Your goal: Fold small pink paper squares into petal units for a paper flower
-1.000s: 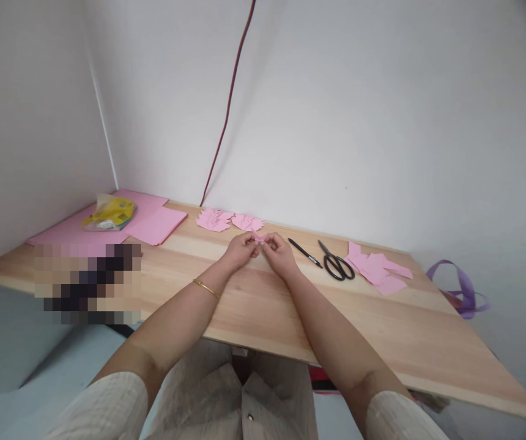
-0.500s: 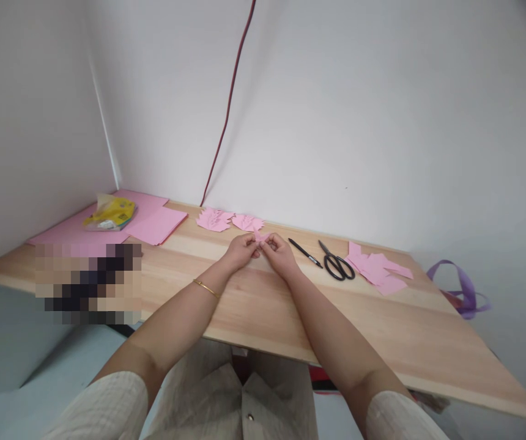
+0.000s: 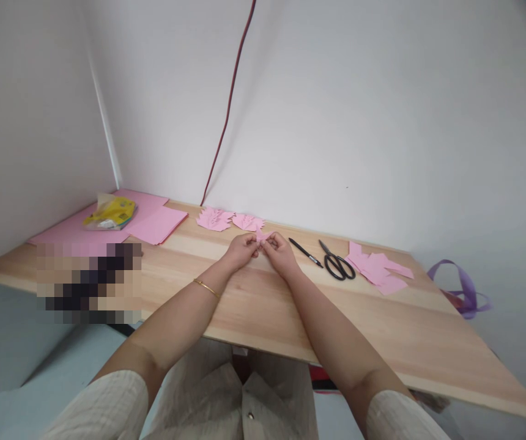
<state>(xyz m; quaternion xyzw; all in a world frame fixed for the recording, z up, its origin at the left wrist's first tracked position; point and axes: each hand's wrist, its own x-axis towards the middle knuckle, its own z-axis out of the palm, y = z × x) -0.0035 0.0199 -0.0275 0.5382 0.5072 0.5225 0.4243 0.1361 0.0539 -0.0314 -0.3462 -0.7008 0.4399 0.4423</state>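
Both hands meet over the middle of the wooden table [image 3: 263,305]. My left hand [image 3: 241,249] and my right hand [image 3: 279,253] pinch a small folded pink paper piece [image 3: 261,236] between their fingertips, just above the tabletop. A gold bangle sits on my left wrist. Just behind the hands lies a row of folded pink paper pieces [image 3: 229,220].
A black pen [image 3: 305,252] and black scissors [image 3: 336,261] lie right of my hands, then a pile of pink paper squares [image 3: 377,267]. Pink sheets [image 3: 153,223] and a yellow packet [image 3: 109,213] sit far left. A purple ribbon [image 3: 461,285] hangs off the right end. A red cable [image 3: 226,110] runs up the wall.
The hands stay in place; the fingers shift slightly on the pink paper piece, which now sits a little lower between them.
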